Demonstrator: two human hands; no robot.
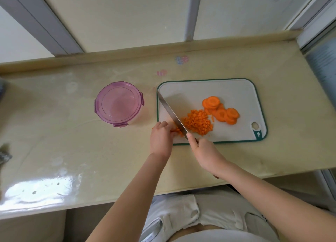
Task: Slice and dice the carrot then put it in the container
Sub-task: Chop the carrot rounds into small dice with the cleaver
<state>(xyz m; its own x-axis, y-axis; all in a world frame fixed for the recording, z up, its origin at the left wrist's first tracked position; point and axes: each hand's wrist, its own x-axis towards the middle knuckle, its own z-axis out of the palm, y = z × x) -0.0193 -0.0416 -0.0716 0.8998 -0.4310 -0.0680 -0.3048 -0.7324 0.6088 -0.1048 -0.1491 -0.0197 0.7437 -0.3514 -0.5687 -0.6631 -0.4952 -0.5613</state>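
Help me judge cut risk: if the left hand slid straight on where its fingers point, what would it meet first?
Probably the knife, its blade just past the carrot bits the left hand holds; depth is unclear.

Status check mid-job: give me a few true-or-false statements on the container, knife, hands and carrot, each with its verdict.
1. The round purple plastic container, lid on, stands left of the white green-rimmed cutting board. True.
2. The right hand grips the steel knife. True.
3. All the carrot is diced. False: round orange carrot slices lie right of the diced pile.
4. The left hand rests idle. False: it holds carrot pieces beside the blade.
5. The diced pile is in the container. False: it lies on the cutting board.
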